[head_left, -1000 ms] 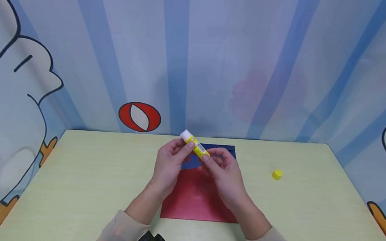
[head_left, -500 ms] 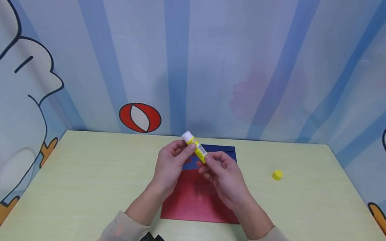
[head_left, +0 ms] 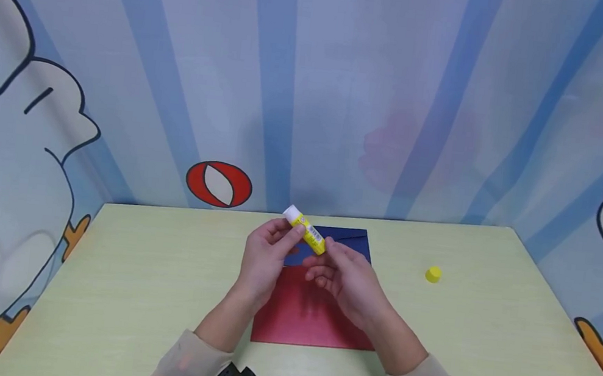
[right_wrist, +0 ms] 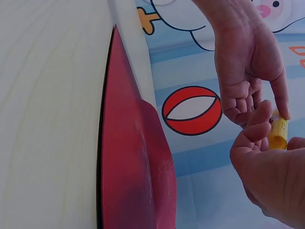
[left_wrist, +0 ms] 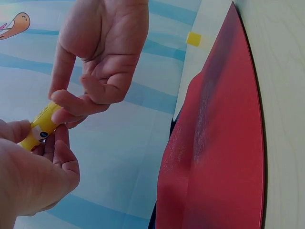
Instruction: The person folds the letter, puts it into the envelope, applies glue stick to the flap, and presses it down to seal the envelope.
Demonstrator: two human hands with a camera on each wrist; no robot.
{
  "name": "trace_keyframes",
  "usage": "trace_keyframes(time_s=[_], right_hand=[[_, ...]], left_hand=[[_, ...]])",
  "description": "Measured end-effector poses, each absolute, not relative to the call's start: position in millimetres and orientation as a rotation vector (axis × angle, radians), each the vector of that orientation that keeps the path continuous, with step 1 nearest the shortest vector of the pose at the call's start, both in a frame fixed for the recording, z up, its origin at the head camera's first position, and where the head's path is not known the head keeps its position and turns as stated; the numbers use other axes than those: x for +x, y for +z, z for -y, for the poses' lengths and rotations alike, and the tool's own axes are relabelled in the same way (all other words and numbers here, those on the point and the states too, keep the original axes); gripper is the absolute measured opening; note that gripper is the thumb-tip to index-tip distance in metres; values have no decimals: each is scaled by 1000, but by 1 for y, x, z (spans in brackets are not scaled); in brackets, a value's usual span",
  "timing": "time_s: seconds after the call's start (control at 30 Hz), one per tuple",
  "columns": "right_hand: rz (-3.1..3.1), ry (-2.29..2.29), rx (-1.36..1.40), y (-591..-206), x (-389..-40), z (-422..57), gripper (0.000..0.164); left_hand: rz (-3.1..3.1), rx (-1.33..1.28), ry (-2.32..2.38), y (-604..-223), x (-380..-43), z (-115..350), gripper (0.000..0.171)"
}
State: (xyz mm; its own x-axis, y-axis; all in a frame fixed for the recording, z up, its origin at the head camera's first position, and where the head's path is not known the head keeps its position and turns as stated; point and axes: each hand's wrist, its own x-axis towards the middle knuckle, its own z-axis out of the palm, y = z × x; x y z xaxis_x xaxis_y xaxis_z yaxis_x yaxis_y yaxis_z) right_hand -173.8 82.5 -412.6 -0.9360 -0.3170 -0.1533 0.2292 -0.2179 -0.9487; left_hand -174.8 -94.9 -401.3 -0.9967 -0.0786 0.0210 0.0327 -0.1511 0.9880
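Observation:
A yellow glue stick (head_left: 311, 235) with a white end is held up over the paper, its white end pointing up and left. My left hand (head_left: 267, 252) pinches it around the middle between thumb and fingers. At its lower yellow end, the thumb and fingertips of my right hand (head_left: 349, 279) pinch it. In the right wrist view the yellow barrel (right_wrist: 278, 135) shows between both hands' fingers. Beneath the hands lies a red sheet (head_left: 310, 317), with a blue piece (head_left: 354, 237) behind it. Shiny streaks mark the red surface (left_wrist: 205, 119) in the left wrist view.
A small yellow cap (head_left: 433, 274) rests on the pale wooden table (head_left: 160, 271), to the right of the paper. Behind the table's back edge stands a blue striped backdrop (head_left: 339, 94) with cartoon drawings.
My right hand's fingers have shifted and regripped around the lower end of the glue stick. The left hand keeps its hold, and the stick stays nearly in place.

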Motion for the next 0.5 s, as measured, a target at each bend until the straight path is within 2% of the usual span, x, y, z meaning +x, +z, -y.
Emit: trace_keyframes(time_s=[0.27,0.5], right_hand=[[-1851,-2248,-190,-415,-173,-81,28],[-2060,-2193,-211,-414,-171,-80,35]], left_hand=[[1998,55,-2340,-403,-174,94,40],[2009,64,-2323,-403,-176,94,41]])
